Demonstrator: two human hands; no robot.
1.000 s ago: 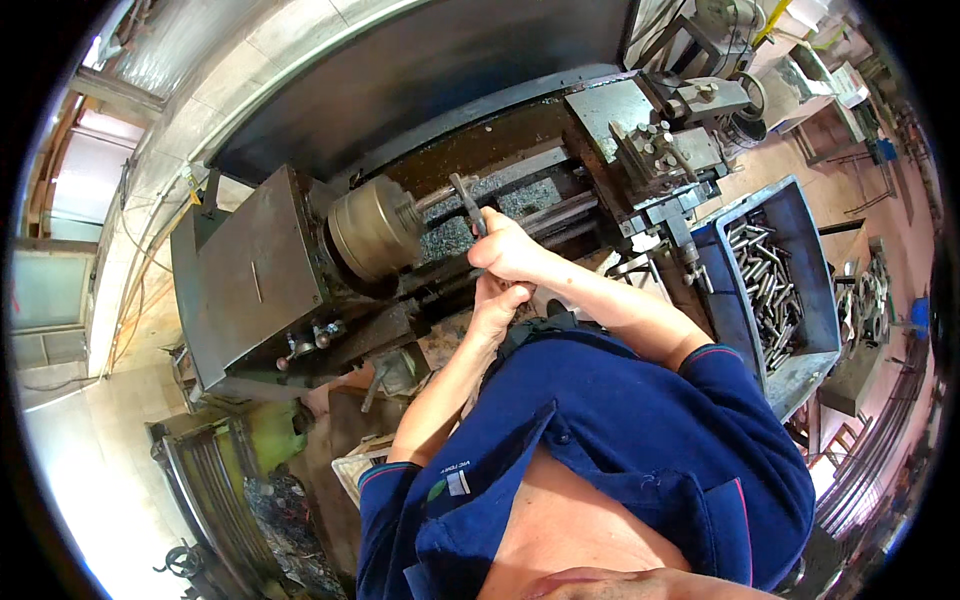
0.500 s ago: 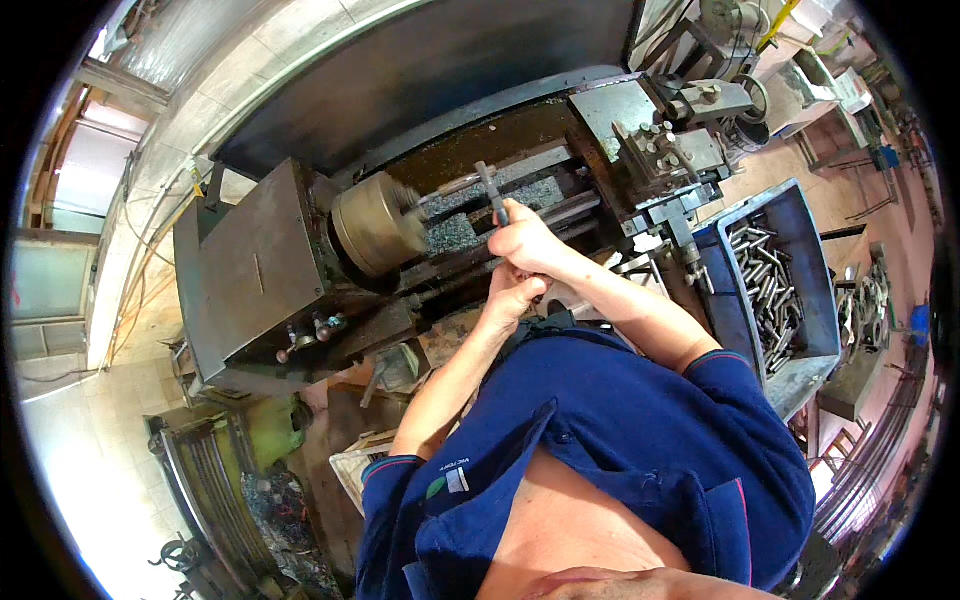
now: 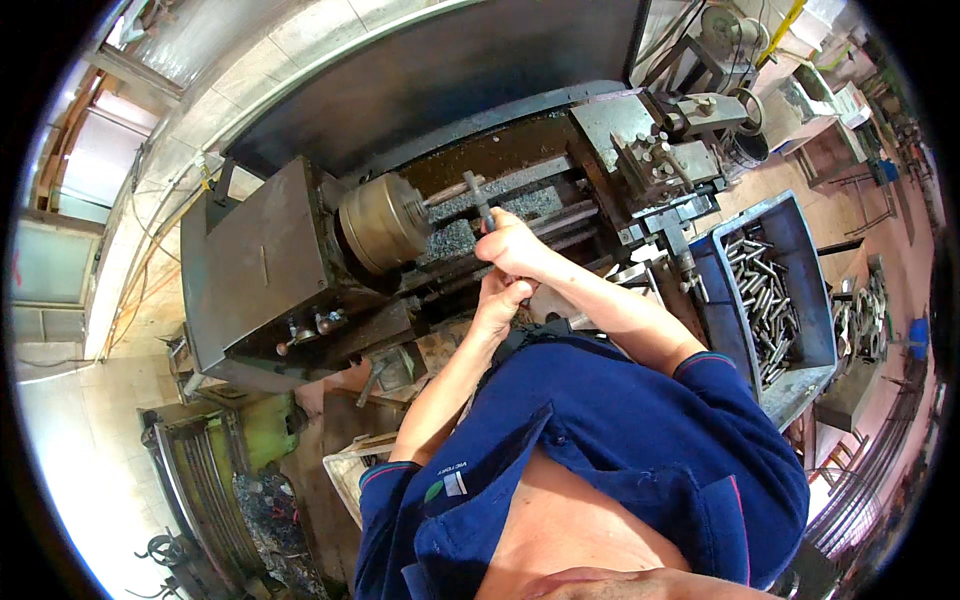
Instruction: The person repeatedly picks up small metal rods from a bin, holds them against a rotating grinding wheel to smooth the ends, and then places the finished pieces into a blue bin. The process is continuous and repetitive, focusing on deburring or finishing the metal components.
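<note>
I stand at a metal lathe (image 3: 280,270) with a round chuck (image 3: 385,222) that holds a short bar (image 3: 452,191). My right hand (image 3: 517,247) is closed around a slim dark measuring tool (image 3: 483,202) whose upper end reaches the bar next to the chuck. My left hand (image 3: 499,300) sits just below the right one, fingers curled at the tool's lower end; the exact grip is hidden. Metal chips lie in the lathe bed (image 3: 480,225) under the tool.
The tool post and carriage (image 3: 655,165) stand right of my hands. A blue bin (image 3: 790,290) full of several metal rods sits at the right. A green machine (image 3: 235,450) and scrap lie at the lower left. A wall runs behind the lathe.
Both hands have stayed at the bar near the chuck; the tool has tilted slightly and the view has shifted a little.
</note>
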